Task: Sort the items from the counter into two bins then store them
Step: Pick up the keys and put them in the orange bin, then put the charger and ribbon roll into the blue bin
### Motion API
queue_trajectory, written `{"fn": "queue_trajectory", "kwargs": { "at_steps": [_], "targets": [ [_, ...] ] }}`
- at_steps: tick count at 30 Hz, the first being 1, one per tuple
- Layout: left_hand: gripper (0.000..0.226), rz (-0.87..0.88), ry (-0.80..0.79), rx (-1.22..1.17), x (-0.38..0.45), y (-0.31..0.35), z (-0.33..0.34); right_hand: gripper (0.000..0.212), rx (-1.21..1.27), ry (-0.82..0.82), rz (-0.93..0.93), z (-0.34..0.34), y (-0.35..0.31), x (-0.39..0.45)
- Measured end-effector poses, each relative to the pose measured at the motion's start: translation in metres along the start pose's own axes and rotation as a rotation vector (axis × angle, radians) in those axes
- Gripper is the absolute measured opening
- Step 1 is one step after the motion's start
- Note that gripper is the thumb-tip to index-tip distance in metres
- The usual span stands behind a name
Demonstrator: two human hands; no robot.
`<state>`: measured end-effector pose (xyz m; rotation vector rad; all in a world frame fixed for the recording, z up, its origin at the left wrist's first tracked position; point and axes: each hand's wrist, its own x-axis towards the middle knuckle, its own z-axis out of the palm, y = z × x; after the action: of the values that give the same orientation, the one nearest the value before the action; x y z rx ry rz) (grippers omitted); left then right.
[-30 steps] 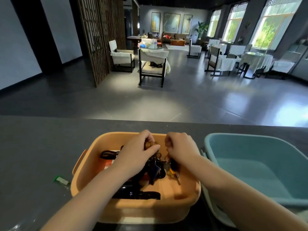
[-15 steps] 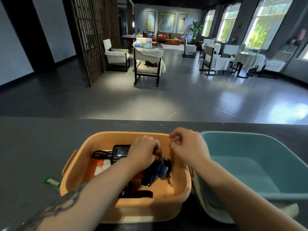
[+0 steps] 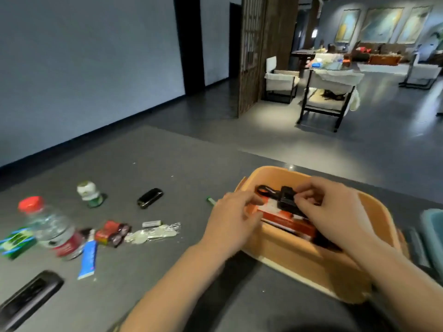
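The orange bin (image 3: pixel 282 252) sits under both hands, already holding a black gadget (image 3: pixel 286 200) on a red-and-white box (image 3: pixel 285 218). The right hand (image 3: pixel 335 214) hovers over the gadget with fingers curled; whether they pinch anything I cannot tell. The left hand (image 3: pixel 231 224) rests at the bin's near-left rim, fingers loosely bent, holding nothing I can see. The sorting step looks mid-way. Unsorted items lie well to the left of the left hand on the surface (image 3: pixel 148 164): a water bottle (image 3: pixel 51 230), a tube (image 3: pixel 88 258), a black key fob (image 3: pixel 150 198). Next calls for a leftward reach. Since half a second ago the view has swung left, the keys have left the left hand, and the teal bin (image 3: pixel 435 236) shows only its edge.
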<state>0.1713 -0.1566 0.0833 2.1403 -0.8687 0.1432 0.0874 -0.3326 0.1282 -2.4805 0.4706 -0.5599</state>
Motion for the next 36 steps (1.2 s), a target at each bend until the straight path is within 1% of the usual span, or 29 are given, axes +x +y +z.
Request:
{"fn": "queue_trajectory", "kwargs": {
  "at_steps": [4,6,9,12,16,21,25,29,31,33,36],
  "targets": [
    [0.018,-0.257,0.109,0.095,-0.093,-0.058,-0.065,0.015,0.139,-0.160,-0.116,0.058,-0.060,-0.028],
    [0.018,-0.393,0.191,0.126,-0.141,-0.080,-0.093,0.021,0.205,-0.249,-0.168,0.091,-0.087,-0.046],
    [0.017,-0.581,0.313,0.145,-0.210,-0.100,-0.124,0.027,0.281,-0.389,-0.222,0.139,-0.126,-0.078],
    [0.015,-0.716,0.394,0.170,-0.269,-0.109,-0.150,0.030,0.361,-0.523,-0.272,0.178,-0.164,-0.110],
    [0.015,-0.826,0.490,0.239,-0.330,-0.112,-0.176,0.028,0.360,-0.690,-0.360,0.217,-0.210,-0.147],
    [0.017,-0.926,0.560,0.244,-0.377,-0.114,-0.202,0.028,0.377,-0.800,-0.446,0.244,-0.249,-0.183],
    [0.021,-0.954,0.740,0.192,-0.411,-0.114,-0.223,0.029,0.335,-0.895,-0.550,0.260,-0.277,-0.208],
    [0.014,-1.090,0.794,0.285,-0.458,-0.119,-0.240,0.031,0.330,-1.004,-0.649,0.276,-0.315,-0.238],
    [0.017,-1.151,0.835,0.340,-0.478,-0.123,-0.249,0.031,0.331,-1.054,-0.711,0.285,-0.333,-0.253],
    [0.024,-1.204,0.836,0.426,-0.492,-0.133,-0.259,0.027,0.329,-1.086,-0.756,0.294,-0.349,-0.265],
    [0.047,-1.294,0.728,0.494,-0.496,-0.156,-0.271,0.024,0.313,-1.114,-0.772,0.308,-0.362,-0.271]
  ]
}}
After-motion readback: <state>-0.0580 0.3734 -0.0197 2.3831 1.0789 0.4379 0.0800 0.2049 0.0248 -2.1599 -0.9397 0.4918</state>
